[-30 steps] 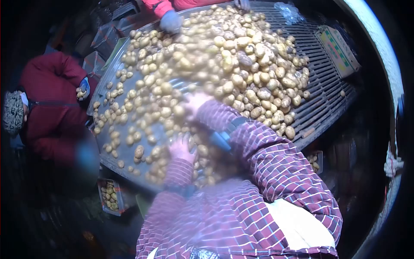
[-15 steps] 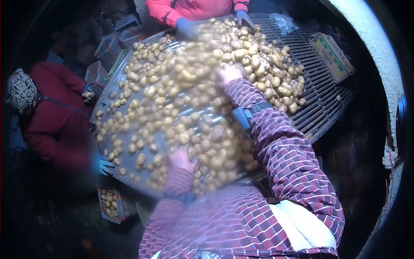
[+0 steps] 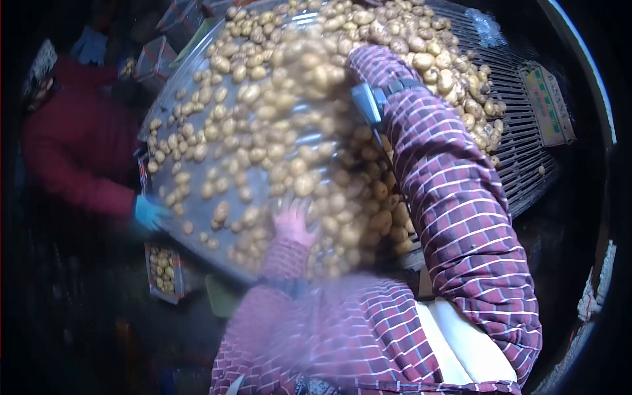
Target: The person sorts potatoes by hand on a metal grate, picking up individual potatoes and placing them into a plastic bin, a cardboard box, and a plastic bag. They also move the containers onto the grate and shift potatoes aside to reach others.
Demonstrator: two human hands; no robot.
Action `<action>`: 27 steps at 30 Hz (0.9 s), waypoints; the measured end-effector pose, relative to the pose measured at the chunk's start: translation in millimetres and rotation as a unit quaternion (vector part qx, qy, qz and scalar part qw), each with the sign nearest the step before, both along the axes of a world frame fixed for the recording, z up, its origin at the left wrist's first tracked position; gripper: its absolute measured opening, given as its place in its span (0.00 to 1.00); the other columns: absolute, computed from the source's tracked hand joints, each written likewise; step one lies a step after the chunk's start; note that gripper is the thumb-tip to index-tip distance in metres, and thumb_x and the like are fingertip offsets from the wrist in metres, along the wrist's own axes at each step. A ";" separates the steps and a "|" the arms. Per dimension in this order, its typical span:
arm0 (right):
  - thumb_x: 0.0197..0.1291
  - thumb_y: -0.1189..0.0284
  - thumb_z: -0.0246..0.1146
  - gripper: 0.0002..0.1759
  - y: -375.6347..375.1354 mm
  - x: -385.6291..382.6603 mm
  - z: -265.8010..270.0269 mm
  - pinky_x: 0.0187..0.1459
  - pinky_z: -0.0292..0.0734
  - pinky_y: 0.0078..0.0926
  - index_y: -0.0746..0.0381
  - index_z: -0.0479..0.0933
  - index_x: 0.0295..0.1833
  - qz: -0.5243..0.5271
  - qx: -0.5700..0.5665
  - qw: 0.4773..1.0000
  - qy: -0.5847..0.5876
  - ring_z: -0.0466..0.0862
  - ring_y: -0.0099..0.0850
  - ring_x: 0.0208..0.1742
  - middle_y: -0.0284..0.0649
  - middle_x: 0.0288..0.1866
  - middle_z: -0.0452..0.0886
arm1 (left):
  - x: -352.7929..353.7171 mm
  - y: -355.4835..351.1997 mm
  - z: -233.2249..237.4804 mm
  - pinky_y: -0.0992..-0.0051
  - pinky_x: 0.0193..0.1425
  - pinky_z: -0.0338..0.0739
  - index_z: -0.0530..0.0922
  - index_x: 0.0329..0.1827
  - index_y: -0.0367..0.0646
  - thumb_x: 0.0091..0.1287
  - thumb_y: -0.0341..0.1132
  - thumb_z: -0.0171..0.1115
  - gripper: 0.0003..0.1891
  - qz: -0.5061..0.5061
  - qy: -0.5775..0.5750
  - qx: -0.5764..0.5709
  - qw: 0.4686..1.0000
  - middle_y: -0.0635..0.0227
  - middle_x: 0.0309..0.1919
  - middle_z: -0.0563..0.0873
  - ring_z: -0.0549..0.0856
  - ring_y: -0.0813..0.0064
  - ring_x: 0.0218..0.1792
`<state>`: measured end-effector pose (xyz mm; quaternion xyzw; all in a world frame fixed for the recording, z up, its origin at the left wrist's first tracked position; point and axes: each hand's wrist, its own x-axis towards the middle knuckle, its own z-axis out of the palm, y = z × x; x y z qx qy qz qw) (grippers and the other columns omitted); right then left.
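Observation:
Potatoes [image 3: 303, 184] lie spread over a grey sorting table [image 3: 204, 234] with metal bars. My left hand [image 3: 294, 224] rests on the potatoes near the table's front, its fingers spread and slightly blurred, holding nothing that shows. My right arm reaches across the potatoes toward the far side, with a grey-blue device [image 3: 368, 103] on the wrist. My right hand is hidden beyond the sleeve cuff, beside the blurred potatoes in the upper middle.
A co-worker in dark red [image 3: 85, 151] stands at the left, a teal-gloved hand [image 3: 151, 213] by the table edge. A crate of potatoes [image 3: 162, 273] is below. At the right lie a banana box [image 3: 548, 105] and clear plastic [image 3: 486, 27]; another crate [image 3: 156, 60] stands upper left.
The view has shifted, and the far co-worker has left the frame. My right hand has gone out of sight beyond its sleeve. The left co-worker's teal-gloved hand has moved up.

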<state>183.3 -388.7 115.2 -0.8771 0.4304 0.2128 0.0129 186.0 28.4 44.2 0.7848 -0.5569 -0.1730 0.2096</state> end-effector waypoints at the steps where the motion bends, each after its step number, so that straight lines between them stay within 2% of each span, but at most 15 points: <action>1: 0.57 0.68 0.62 0.21 5.2 2.2 0.8 0.60 0.75 0.38 0.50 0.78 0.58 -0.001 0.025 1.000 0.011 0.78 0.41 0.61 0.47 0.56 0.80 | -0.2 0.0 -4.6 0.45 0.77 0.40 0.77 0.57 0.43 0.51 0.46 0.69 0.30 0.000 0.000 -0.007 1.000 0.61 0.52 0.81 0.68 0.54 0.69; 8: 0.54 0.67 0.65 0.23 73.7 -6.0 5.1 0.60 0.76 0.37 0.48 0.77 0.59 -0.001 0.158 0.986 0.049 0.78 0.41 0.62 0.46 0.56 0.80 | 7.4 -0.8 -13.7 0.48 0.78 0.42 0.74 0.62 0.50 0.51 0.52 0.71 0.35 -0.009 -0.016 0.076 0.997 0.63 0.57 0.79 0.67 0.59 0.69; 10: 0.53 0.67 0.66 0.24 106.9 -27.3 6.3 0.60 0.76 0.37 0.48 0.77 0.59 0.018 0.143 0.989 0.032 0.78 0.42 0.62 0.45 0.57 0.80 | 5.7 -3.1 -15.5 0.50 0.78 0.43 0.73 0.63 0.51 0.52 0.52 0.70 0.35 -0.006 -0.026 0.097 0.995 0.64 0.58 0.78 0.68 0.61 0.69; 12: 0.49 0.68 0.68 0.26 137.7 -50.4 -10.5 0.57 0.78 0.38 0.47 0.77 0.58 0.089 0.039 0.995 0.018 0.79 0.43 0.59 0.43 0.56 0.78 | 9.0 -3.4 -15.3 0.50 0.78 0.43 0.72 0.64 0.51 0.53 0.52 0.70 0.35 -0.042 -0.027 0.085 0.995 0.65 0.60 0.78 0.68 0.63 0.69; 13: 0.48 0.64 0.70 0.28 154.0 -62.2 -3.6 0.56 0.78 0.41 0.46 0.77 0.58 0.073 0.097 0.993 -0.009 0.79 0.42 0.58 0.42 0.55 0.78 | 10.3 0.3 -14.8 0.50 0.78 0.43 0.72 0.65 0.51 0.54 0.52 0.69 0.35 -0.058 -0.031 0.078 0.995 0.65 0.60 0.78 0.68 0.63 0.69; 16: 0.46 0.60 0.72 0.30 195.0 -93.1 5.6 0.61 0.75 0.35 0.46 0.77 0.60 0.024 0.135 0.985 -0.105 0.79 0.41 0.58 0.43 0.57 0.78 | 4.6 20.7 28.3 0.52 0.79 0.47 0.72 0.64 0.48 0.51 0.42 0.74 0.35 -0.046 0.026 0.041 0.998 0.64 0.62 0.77 0.69 0.63 0.69; 17: 0.47 0.60 0.72 0.31 206.2 -97.5 -9.5 0.61 0.74 0.34 0.47 0.76 0.60 0.034 0.129 0.975 -0.176 0.80 0.41 0.58 0.44 0.57 0.79 | 1.4 41.8 13.7 0.53 0.79 0.47 0.72 0.64 0.48 0.51 0.39 0.75 0.35 -0.041 0.036 0.001 0.999 0.63 0.62 0.76 0.70 0.63 0.68; 18: 0.47 0.60 0.72 0.32 203.8 -93.3 -11.9 0.61 0.74 0.34 0.49 0.76 0.61 0.046 0.147 0.965 -0.212 0.80 0.40 0.58 0.45 0.57 0.80 | -5.0 58.6 16.6 0.58 0.74 0.62 0.71 0.64 0.45 0.51 0.29 0.75 0.34 0.007 0.080 -0.035 0.996 0.62 0.60 0.77 0.73 0.65 0.65; 19: 0.47 0.59 0.72 0.33 210.8 -83.6 -9.4 0.61 0.74 0.34 0.51 0.76 0.61 0.058 0.168 0.953 -0.247 0.80 0.39 0.58 0.45 0.56 0.80 | -12.1 74.7 14.2 0.60 0.72 0.65 0.71 0.64 0.44 0.52 0.28 0.73 0.33 0.079 0.246 -0.091 0.962 0.62 0.60 0.77 0.74 0.65 0.64; 21: 0.47 0.58 0.72 0.34 220.0 -54.8 -28.7 0.59 0.75 0.33 0.56 0.75 0.61 0.107 0.161 0.926 -0.324 0.81 0.38 0.57 0.46 0.55 0.81 | -20.9 102.4 10.8 0.66 0.68 0.72 0.71 0.64 0.42 0.55 0.26 0.71 0.31 0.213 0.546 -0.187 0.788 0.62 0.59 0.76 0.75 0.66 0.60; 22: 0.56 0.57 0.67 0.30 238.9 -30.6 9.7 0.61 0.75 0.33 0.55 0.73 0.63 0.091 0.245 0.939 -0.224 0.80 0.38 0.59 0.43 0.61 0.78 | -12.3 114.4 3.2 0.64 0.57 0.76 0.70 0.64 0.43 0.57 0.26 0.69 0.30 0.235 0.605 -0.184 0.738 0.60 0.56 0.77 0.79 0.64 0.53; 24: 0.54 0.53 0.67 0.31 238.0 13.1 -43.8 0.52 0.78 0.35 0.58 0.74 0.60 0.149 0.223 0.941 -0.208 0.82 0.39 0.50 0.44 0.54 0.81 | 4.3 139.0 -11.8 0.61 0.37 0.86 0.68 0.64 0.45 0.60 0.27 0.64 0.27 0.289 0.707 -0.183 0.619 0.56 0.51 0.79 0.86 0.59 0.40; 25: 0.53 0.51 0.69 0.32 236.3 35.9 -72.6 0.44 0.81 0.36 0.61 0.76 0.57 0.195 0.215 0.938 -0.188 0.85 0.39 0.42 0.46 0.47 0.84 | 9.7 151.8 -0.6 0.61 0.39 0.85 0.68 0.64 0.45 0.61 0.30 0.63 0.26 0.332 0.776 -0.182 0.504 0.56 0.50 0.80 0.85 0.57 0.43; 26: 0.53 0.51 0.68 0.31 243.1 46.1 -77.2 0.44 0.81 0.36 0.61 0.76 0.56 0.224 0.195 0.943 -0.149 0.84 0.38 0.42 0.46 0.47 0.84 | 14.4 156.2 -12.9 0.58 0.47 0.84 0.70 0.65 0.46 0.65 0.42 0.60 0.25 0.266 0.784 -0.275 0.489 0.57 0.51 0.81 0.83 0.55 0.50; 27: 0.54 0.51 0.68 0.31 248.3 46.4 -79.1 0.43 0.81 0.35 0.61 0.76 0.56 0.237 0.183 0.946 -0.122 0.84 0.38 0.41 0.45 0.46 0.84 | 18.9 168.8 -19.9 0.57 0.49 0.83 0.71 0.64 0.46 0.66 0.45 0.59 0.25 0.294 0.801 -0.288 0.434 0.58 0.52 0.81 0.82 0.55 0.51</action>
